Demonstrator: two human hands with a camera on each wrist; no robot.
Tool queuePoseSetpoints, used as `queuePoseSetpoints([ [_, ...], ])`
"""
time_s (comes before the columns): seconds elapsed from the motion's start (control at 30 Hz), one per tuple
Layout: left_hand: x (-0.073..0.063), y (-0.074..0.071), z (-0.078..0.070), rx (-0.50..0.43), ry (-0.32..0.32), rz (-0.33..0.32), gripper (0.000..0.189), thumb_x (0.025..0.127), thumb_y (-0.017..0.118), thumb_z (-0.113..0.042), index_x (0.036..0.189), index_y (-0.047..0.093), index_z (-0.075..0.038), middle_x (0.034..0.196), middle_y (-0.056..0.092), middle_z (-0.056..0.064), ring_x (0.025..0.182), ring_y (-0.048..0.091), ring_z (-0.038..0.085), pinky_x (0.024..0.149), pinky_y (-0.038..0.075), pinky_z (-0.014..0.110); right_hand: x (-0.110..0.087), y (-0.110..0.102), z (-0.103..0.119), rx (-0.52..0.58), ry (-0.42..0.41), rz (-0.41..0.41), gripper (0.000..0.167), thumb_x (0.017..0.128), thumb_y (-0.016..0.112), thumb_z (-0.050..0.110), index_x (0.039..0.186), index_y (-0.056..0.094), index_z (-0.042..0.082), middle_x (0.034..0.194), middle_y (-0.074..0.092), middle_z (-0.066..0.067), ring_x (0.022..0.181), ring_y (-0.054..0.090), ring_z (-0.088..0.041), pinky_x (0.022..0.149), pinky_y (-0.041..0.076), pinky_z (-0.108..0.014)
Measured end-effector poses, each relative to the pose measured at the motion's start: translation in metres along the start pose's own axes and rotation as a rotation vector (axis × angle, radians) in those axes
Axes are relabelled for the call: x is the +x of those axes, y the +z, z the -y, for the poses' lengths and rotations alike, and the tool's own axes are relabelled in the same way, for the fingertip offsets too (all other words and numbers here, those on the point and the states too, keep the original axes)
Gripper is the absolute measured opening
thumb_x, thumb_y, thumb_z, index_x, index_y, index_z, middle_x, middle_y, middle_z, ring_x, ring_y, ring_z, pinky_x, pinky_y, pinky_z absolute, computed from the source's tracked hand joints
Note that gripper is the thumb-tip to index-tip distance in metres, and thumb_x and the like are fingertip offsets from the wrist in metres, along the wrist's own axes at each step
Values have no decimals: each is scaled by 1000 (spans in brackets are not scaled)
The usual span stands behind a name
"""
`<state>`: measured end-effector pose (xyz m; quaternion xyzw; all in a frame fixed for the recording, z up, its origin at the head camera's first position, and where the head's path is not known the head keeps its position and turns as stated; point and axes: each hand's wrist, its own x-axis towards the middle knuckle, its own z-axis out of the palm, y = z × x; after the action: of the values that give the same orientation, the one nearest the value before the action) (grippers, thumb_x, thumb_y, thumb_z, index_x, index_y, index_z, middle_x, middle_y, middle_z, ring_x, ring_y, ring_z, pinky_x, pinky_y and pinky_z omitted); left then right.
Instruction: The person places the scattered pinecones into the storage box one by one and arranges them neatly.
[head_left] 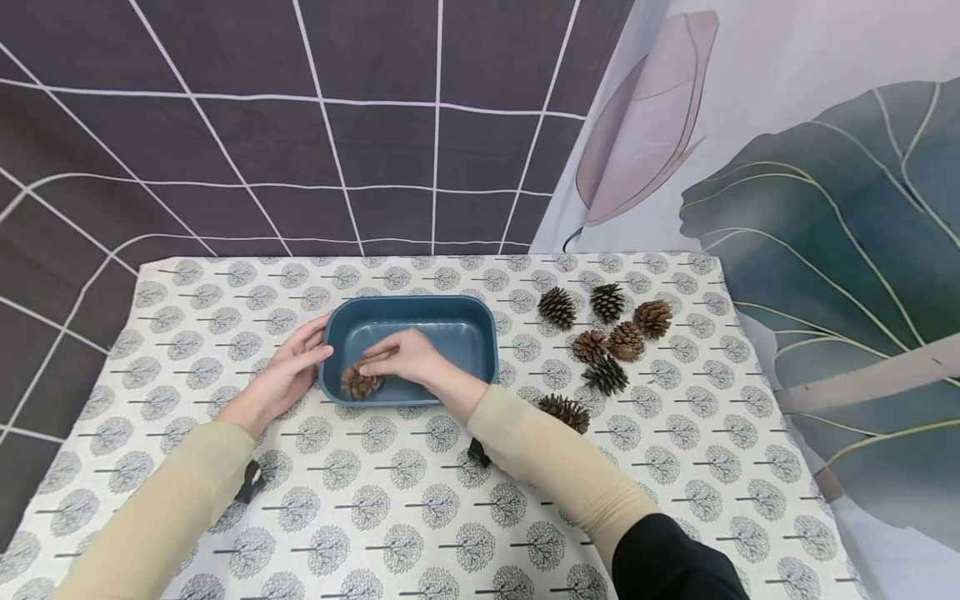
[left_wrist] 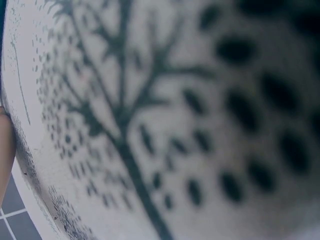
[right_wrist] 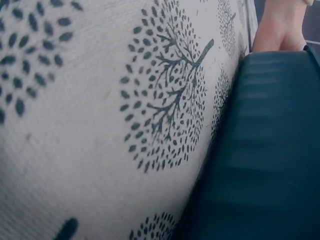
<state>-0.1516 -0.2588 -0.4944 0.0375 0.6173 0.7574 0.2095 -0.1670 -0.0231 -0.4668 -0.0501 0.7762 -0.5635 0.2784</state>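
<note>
One pine cone (head_left: 362, 382): located inside the blue container (head_left: 459, 333), on its floor near the left end, beneath the fingertips of the right hand (head_left: 408, 354).
Right hand: thumb and fingers are drawn to a narrow pinch at the cone's upper side.
Cone handling: low weight and a stiff, rough, non-slip body are to be expected; scale tips are judged brittle.
Cone hold point: best taken across the widest ring of scales, with light pressure.
Left hand (head_left: 292, 367): placed at the container's left end, fingers extended, thumb at the rim.
Container: set upright on the cloth-covered counter (head_left: 341, 517); walls appear smooth and rigid.
Container contents: one cone is visible; part of the floor is hidden by the right hand.
Loose cones (head_left: 626, 342): seven are laid right of the container, one nearest the right sleeve (head_left: 555, 454).
</note>
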Motion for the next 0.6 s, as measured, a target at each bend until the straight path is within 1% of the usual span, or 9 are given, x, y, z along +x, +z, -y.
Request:
queuePoseSetpoints([
  [0.07,-1,0,-1,-3,1,1,63,107,54,-2,165,34,-16,141,57,-28,134,52,-8,135,24,34,0,0,0,16,-6,-14,33,86,88,11,116,79,3,109,82,-13,109,79,-25,110,57,-31],
  [0.13,-1,1,-1,-11,1,2,64,107,54,-3,166,31,-14,141,57,-26,133,52,-7,136,21,36,0,0,0,0,-17,-17,31,85,89,11,114,80,3,107,82,-13,106,80,-23,107,58,-27],
  [0.23,-2,1,-2,2,-6,4,64,107,55,-4,166,31,-15,141,56,-27,134,52,-8,137,18,38,1,1,0,-68,-40,-1,29,86,89,15,112,81,5,106,82,-11,106,80,-21,106,58,-25],
  [0.37,-1,0,-2,8,-13,-2,61,107,55,-5,163,36,-20,140,57,-29,134,52,-9,138,15,41,2,3,0,-162,-78,10,27,88,88,19,111,82,7,108,83,-9,109,78,-21,103,58,-23],
  [0.43,-1,0,-2,0,-12,-5,59,107,55,-4,162,38,-21,140,57,-29,133,52,-9,138,14,42,3,4,0,-200,-100,4,27,89,88,21,111,82,7,109,83,-9,108,78,-21,98,59,-21],
  [0.5,-1,0,-2,-1,-11,-3,60,107,55,-4,162,38,-21,141,57,-29,133,53,-9,137,16,40,3,4,0,-227,-122,-5,27,89,87,21,112,82,7,111,82,-9,105,79,-20,92,60,-19],
  [0.6,-1,1,-2,7,-9,1,61,108,54,-4,164,35,-19,141,56,-29,133,53,-9,137,17,40,1,4,0,-239,-144,-27,27,90,87,21,112,82,7,112,82,-10,100,79,-19,84,60,-15],
])
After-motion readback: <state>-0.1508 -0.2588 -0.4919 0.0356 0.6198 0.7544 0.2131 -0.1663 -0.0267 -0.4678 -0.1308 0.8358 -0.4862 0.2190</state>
